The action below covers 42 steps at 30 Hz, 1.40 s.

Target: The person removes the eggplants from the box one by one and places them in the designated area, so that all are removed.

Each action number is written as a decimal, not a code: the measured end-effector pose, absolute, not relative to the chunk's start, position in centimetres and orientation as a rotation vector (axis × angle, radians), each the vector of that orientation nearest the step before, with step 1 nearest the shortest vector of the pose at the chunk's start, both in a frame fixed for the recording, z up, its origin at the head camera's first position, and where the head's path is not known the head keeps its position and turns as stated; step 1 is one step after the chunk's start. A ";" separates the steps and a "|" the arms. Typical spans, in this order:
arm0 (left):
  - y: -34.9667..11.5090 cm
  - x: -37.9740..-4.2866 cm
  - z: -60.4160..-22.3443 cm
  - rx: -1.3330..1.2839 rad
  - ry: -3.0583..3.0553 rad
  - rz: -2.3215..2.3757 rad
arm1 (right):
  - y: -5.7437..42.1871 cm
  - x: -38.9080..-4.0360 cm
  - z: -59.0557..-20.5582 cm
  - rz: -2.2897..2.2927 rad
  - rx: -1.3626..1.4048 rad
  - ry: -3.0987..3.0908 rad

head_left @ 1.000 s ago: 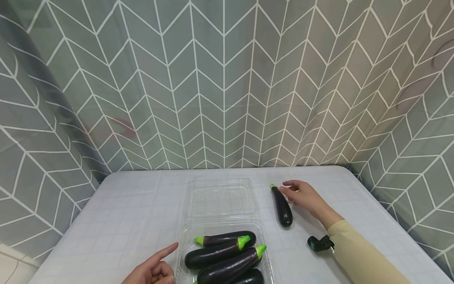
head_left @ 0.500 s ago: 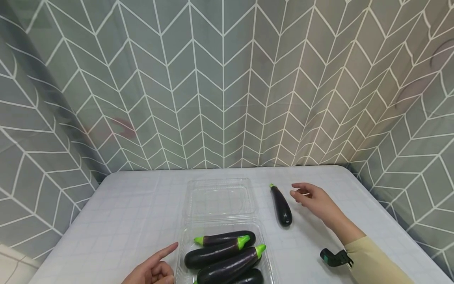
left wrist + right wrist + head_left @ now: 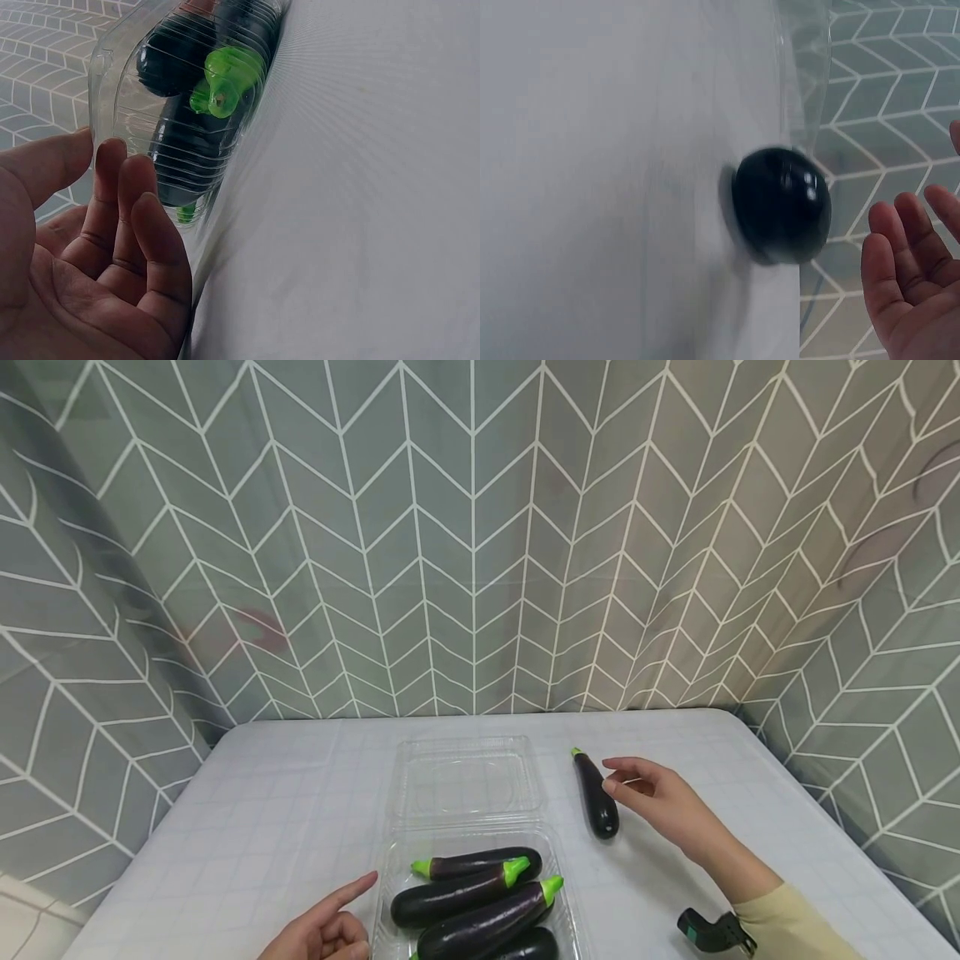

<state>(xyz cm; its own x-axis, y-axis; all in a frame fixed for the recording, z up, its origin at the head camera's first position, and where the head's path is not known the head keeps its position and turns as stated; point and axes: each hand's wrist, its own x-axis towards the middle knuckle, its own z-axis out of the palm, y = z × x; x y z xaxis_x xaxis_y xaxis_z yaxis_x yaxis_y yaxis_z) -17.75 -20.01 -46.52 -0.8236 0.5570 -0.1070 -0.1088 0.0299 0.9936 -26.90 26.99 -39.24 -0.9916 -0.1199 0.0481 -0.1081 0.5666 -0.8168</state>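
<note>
Clock taken from the head view, centred on the clear, ribbed plastic clamshell container, which rests on the table under pale, faintly checked cloth. Loose glossy, near-black elongated eggplant with a green stem lies on the cloth at 2 o'clock from the container, stem toward 11, blunt end toward 5. Right hand is at the eggplant's 3 o'clock side, fingers gently bent, thumb and fingertips apart, nothing in its grasp; the thumb tip overlaps the eggplant's edge in the head view, contact not determinable. Right wrist view: rounded blunt end of the eggplant, visible fingertips clear of it. Left hand between 8 and 9 o'clock, index finger extended toward 2, other fingers loosely curled, grasping nothing; index tip just beside the container wall, touch not determinable. Inside the container: at least four glossy dark-purple eggplants with green stems, piled; rearmost stem toward 9, two others toward 2. Transparent plastic lid folded back at 12. Small black device beside the cream sleeve, just past 3 o'clock; its teal mark too small to read. Grey curtain with white chevron lines behind, at 12.
</note>
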 end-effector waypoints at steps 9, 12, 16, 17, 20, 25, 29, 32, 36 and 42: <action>-20.0 -17.7 -46.6 0.430 1.819 1.847 | 25.8 -26.1 -39.2 -1.516 -0.291 2.678; -20.0 -17.7 -46.6 0.426 1.812 1.852 | 25.5 -25.9 -39.2 -1.510 -0.300 2.673; -20.0 -17.7 -46.7 0.428 1.805 1.856 | 25.1 -25.7 -39.2 -1.493 -0.282 2.672; -20.0 -17.7 -46.7 0.426 1.806 1.855 | 24.9 -25.6 -39.1 -1.494 -0.283 2.669; -20.0 -17.7 -46.7 0.420 1.812 1.850 | 24.6 -25.4 -39.0 -1.529 -0.297 2.640; -20.1 -17.7 -46.6 0.420 1.814 1.847 | 23.6 -24.8 -38.8 -1.578 -0.310 2.596; -20.0 -17.7 -46.5 0.424 1.824 1.848 | 22.9 -24.4 -38.8 -1.576 -0.343 2.577; -20.0 -17.7 -46.5 0.441 1.827 1.851 | 22.5 -24.3 -38.9 -1.560 -0.396 2.578; -20.0 -17.8 -46.4 0.463 1.821 1.855 | 22.0 -24.2 -39.0 -1.583 -0.457 2.545; -20.0 -17.7 -46.4 0.479 1.818 1.859 | 21.1 -23.8 -39.1 -1.621 -0.546 2.487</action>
